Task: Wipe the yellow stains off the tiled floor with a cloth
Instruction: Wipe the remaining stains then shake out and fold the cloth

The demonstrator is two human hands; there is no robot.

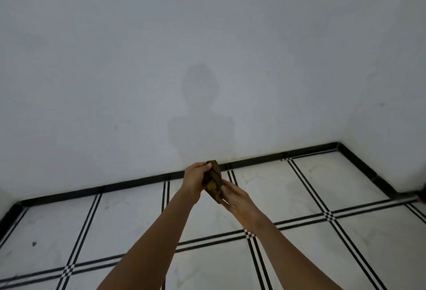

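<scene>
Both my arms reach forward over the white tiled floor (288, 188). A bunched dark olive cloth (214, 180) with yellow smears on it is held up in the air between my hands. My left hand (194, 180) grips its upper part with the thumb on top. My right hand (235, 196) holds its lower end from the right side. No yellow stain shows on the floor tiles in view.
A plain white wall (207, 47) stands ahead, with a black skirting strip (129, 183) along its base. A second wall meets it at the right corner (338, 144). Black double lines cross the floor (250, 235). A small dark speck (34, 243) lies at the left.
</scene>
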